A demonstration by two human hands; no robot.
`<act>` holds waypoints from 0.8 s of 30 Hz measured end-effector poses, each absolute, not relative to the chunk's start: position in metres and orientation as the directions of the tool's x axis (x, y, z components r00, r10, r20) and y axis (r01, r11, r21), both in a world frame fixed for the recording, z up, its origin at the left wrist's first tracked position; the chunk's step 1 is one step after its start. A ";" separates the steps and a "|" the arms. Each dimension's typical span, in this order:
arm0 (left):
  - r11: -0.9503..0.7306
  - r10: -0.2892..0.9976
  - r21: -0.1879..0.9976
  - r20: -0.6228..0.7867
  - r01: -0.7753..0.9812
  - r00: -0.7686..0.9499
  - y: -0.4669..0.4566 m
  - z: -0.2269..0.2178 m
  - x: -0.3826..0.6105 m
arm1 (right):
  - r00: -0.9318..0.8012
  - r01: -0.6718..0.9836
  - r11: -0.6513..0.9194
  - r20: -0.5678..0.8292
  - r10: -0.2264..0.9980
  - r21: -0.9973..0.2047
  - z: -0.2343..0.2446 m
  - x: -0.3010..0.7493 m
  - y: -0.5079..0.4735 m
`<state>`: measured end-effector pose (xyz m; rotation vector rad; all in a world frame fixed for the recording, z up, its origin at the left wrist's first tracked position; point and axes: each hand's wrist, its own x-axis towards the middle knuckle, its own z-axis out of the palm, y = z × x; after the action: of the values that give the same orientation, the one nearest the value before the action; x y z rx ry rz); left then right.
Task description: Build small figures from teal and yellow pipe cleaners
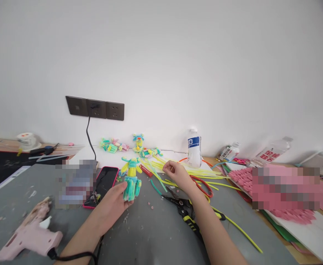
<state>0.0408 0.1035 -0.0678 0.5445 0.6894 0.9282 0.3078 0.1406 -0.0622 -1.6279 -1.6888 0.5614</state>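
Note:
Between the fingers and thumb of my left hand point(117, 198), a small pipe-cleaner figure point(132, 178) stands upright, its top yellow and its lower part turquoise. My right hand point(176, 174) hovers over loose yellow pipe cleaners point(202, 176), with fingers curled together in a pinch. Whatever those fingers hold, if anything, is too small to make out. Under my right forearm lie black-and-yellow pliers point(182, 208) and a pair of red-handled scissors point(204, 187). A red stick-like piece point(146, 170) rests between the figure and my right hand.
More pipe-cleaner figures point(138, 142) sit along the wall beside a white bottle point(194, 149). To the left are a pink-edged phone point(106, 180) and a pink glue gun point(30, 235) with a black cord. A pink woven piece point(241, 178) lies on the right.

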 end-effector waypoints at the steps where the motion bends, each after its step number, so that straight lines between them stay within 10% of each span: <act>1: 0.500 0.857 0.686 -0.307 -0.528 0.413 0.104 -0.068 0.041 | 0.053 0.689 0.093 0.178 0.983 -0.719 -0.064 0.307 0.140; 24: 0.503 0.849 0.690 -0.283 -0.520 0.446 0.104 -0.070 0.042 | 0.168 0.829 -0.077 0.115 0.979 -0.553 -0.083 0.313 0.147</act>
<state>0.0417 0.1042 -0.0701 0.5626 0.6682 0.9054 0.3125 0.1466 -0.0832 -1.9511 -1.7039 0.3934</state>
